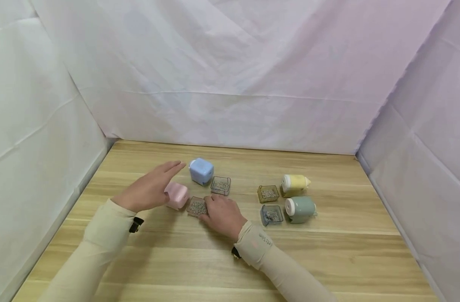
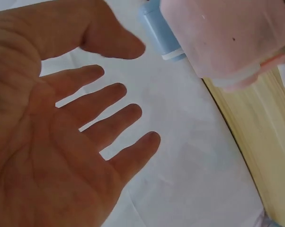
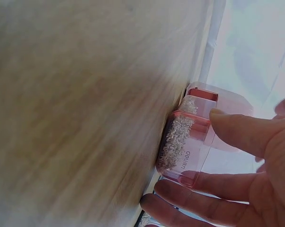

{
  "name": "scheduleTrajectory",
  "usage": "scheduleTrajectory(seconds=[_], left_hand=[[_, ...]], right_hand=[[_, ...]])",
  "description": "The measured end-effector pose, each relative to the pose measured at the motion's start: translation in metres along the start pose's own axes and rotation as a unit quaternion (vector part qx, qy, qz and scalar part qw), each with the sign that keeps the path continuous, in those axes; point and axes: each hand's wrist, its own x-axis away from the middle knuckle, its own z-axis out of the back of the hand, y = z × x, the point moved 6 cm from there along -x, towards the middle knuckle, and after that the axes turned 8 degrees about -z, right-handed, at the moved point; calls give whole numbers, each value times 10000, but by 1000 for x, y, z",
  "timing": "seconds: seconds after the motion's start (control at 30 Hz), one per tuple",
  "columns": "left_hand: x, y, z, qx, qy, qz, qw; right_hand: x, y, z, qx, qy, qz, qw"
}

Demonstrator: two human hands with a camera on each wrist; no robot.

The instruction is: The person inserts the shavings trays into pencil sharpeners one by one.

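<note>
Pink tray [image 3: 185,142] — "deli"; sleeve [image 1: 261,243] — "letSlim".

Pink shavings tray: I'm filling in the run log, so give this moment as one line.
right hand: pinches pink shavings tray on table | left hand: open, above pink sharpener | tray: full

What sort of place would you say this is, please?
Probably a makeshift recording booth, not a workplace: white sheets screen three sides of a bare wooden table, where pastel sharpeners such as the blue one stand beside their shavings trays.
</note>
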Motion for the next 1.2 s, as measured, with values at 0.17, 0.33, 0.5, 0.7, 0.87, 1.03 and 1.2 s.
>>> scheduleTrajectory(seconds=[0.17,0.33,0.5,0.7,0.87,1.03,1.2], left_hand=[[-4,-3,-8,-504,-420,-77,9978],[-9,-14,-20,-566,-843,111,9948],[-12,-20,-26,-706,-801,-60,9943],[-17,-22,-27,-919,-579,-588,9923],[-19,-23,-27,-970,-527,-735,9912],[-20,-22,-25,-991,-528,-784,9906],[-21,-23,-26,-938,-606,-657,9916]], right_hand=[[0,1,-1,-11,-35,1,10000],[-1,1,-2,34,-78,-28,10000],[-1,1,-1,46,-34,-11,10000],[-2,2,-2,-158,-122,19,9998],[-5,5,-3,-454,-219,-5,9987],[-9,6,-2,-639,-182,-8,9978],[-14,2,0,-719,-169,49,9973]])
